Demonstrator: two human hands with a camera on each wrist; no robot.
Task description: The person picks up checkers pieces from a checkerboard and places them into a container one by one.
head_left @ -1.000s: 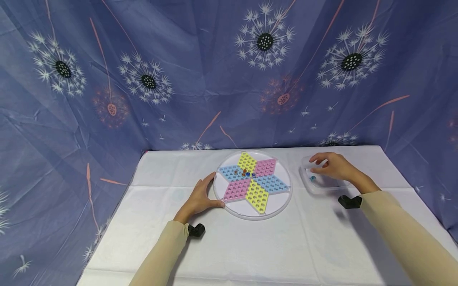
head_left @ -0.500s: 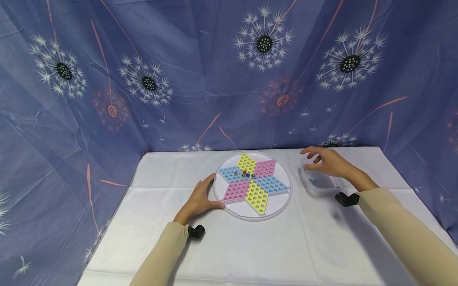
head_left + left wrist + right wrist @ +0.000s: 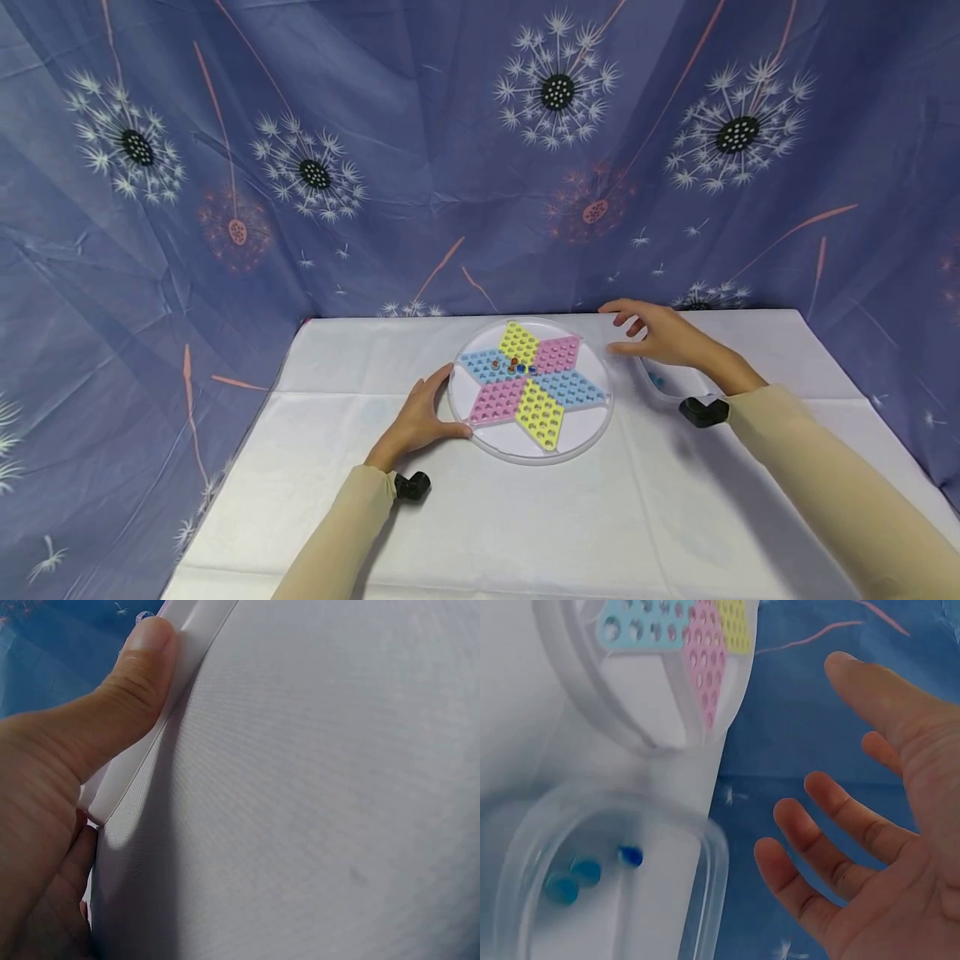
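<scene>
A round clear board (image 3: pixel 585 433) with a pastel six-point star (image 3: pixel 530 387) lies mid-table, a few marbles (image 3: pixel 513 364) sitting near its centre. My left hand (image 3: pixel 438 406) rests against the board's left rim, and the thumb (image 3: pixel 127 682) presses on that rim (image 3: pixel 150 750). My right hand (image 3: pixel 636 332) hovers with spread, empty fingers (image 3: pixel 817 825) between the board's right edge (image 3: pixel 652 690) and a clear container (image 3: pixel 663 385). Three blue marbles (image 3: pixel 585 870) lie inside the container (image 3: pixel 705 862).
The white-covered table (image 3: pixel 525 517) ends at a blue dandelion-print curtain (image 3: pixel 375 167) behind and on both sides. Small black wrist cameras (image 3: pixel 703 412) sit at each cuff. Bare cloth stretches in front of the board.
My right hand has lifted out of the clear container and moved left and up toward the board's right edge, fingers spreading. The left hand and board have stayed put.
</scene>
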